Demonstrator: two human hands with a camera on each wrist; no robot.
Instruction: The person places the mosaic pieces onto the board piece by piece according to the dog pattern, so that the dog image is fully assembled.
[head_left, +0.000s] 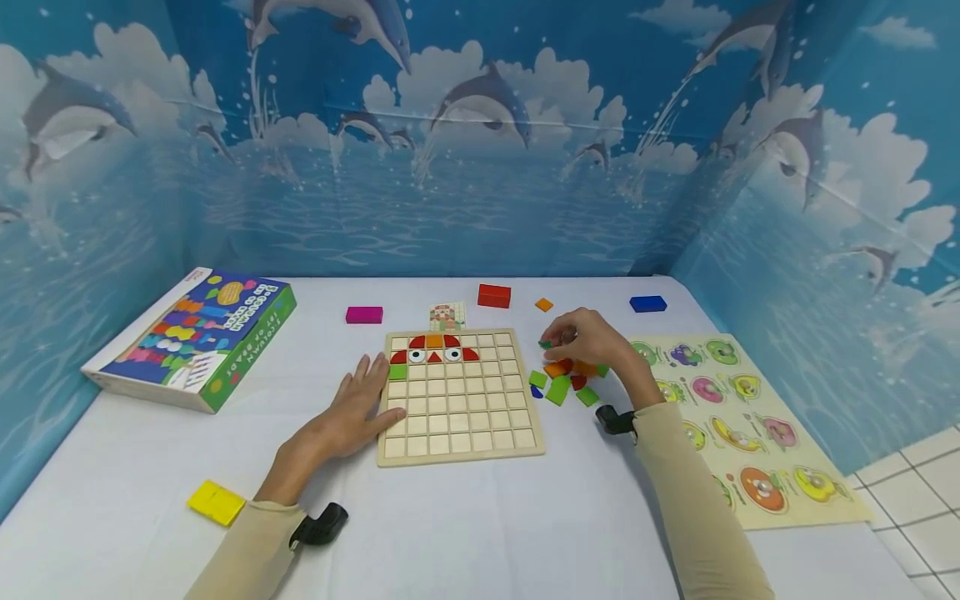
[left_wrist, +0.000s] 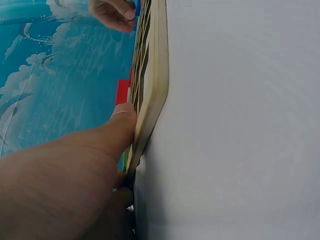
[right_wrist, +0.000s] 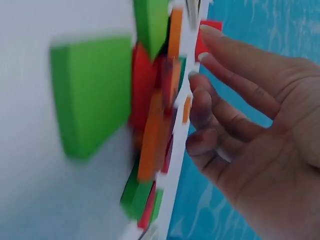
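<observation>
A wooden grid board (head_left: 450,408) lies in the middle of the white table, with red pieces, an orange square, two round eye pieces and a green square (head_left: 397,372) in its upper rows. My left hand (head_left: 352,412) rests along the board's left side, fingers straight; its thumb (left_wrist: 122,120) lies on the rim in the left wrist view. Over a loose pile of green, red, orange and blue pieces (head_left: 558,389), my right hand (head_left: 588,337) pinches a small dark green piece (head_left: 545,343) at its fingertips. That piece is hardly visible in the right wrist view.
A small picture card (head_left: 447,316) touches the board's far edge. Magenta (head_left: 364,315), red (head_left: 494,296), blue (head_left: 648,304) and yellow (head_left: 216,502) blocks lie around. A game box (head_left: 198,333) sits at left, a fruit puzzle board (head_left: 795,483) at right.
</observation>
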